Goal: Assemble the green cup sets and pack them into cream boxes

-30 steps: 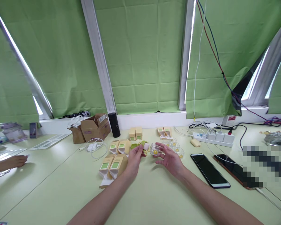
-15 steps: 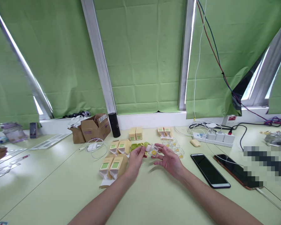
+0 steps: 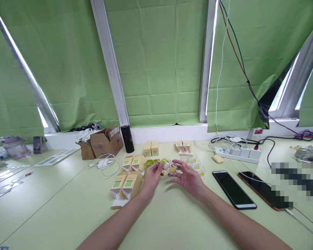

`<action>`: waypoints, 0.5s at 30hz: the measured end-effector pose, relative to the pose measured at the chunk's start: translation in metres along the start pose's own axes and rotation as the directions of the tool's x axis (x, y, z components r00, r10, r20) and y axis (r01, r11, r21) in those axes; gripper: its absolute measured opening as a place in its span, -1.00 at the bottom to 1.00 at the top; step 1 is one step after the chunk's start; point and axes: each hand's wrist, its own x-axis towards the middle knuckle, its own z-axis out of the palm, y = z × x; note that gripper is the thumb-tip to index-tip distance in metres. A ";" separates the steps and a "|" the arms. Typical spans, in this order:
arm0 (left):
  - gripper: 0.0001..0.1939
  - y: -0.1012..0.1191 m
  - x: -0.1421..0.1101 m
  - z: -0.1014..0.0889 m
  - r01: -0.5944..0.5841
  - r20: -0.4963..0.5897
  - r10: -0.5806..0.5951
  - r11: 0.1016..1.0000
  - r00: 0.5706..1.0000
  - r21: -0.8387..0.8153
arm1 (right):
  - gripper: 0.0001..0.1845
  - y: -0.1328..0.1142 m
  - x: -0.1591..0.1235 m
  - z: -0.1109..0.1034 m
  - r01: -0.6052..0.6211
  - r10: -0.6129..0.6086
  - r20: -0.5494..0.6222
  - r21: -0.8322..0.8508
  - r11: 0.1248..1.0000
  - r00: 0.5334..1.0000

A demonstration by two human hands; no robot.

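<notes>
My left hand [image 3: 151, 178] pinches a small green cap [image 3: 164, 161] with a pale inner part. In my right hand [image 3: 190, 178] is a small clear bottle [image 3: 171, 169] with a yellow spot on it, held between thumb and fingers and tilted toward the cap. The cap's pale part meets the bottle's mouth; how far it goes in I cannot tell. Behind my left hand lie more green caps [image 3: 149, 162], partly hidden. Several similar clear bottles [image 3: 198, 168] stand just beyond my right hand.
Cream boxes with green labels [image 3: 131, 184] stand left of my hands, others [image 3: 151, 148] farther back. Two phones [image 3: 234, 189] lie to the right, before a power strip [image 3: 237, 154] with cables. A cardboard box [image 3: 105, 141] and black cylinder [image 3: 127, 139] stand behind.
My left hand has brought the cap rightward against the clear bottle, which has tilted; they were apart before. Another person's hand at the far left has withdrawn out of view.
</notes>
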 end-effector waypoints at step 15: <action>-0.54 0.000 -0.002 0.000 -0.017 -0.009 0.017 1.000 1.000 0.026 | -0.49 0.000 -0.003 0.008 -0.041 0.042 0.034 -0.027 0.999 0.999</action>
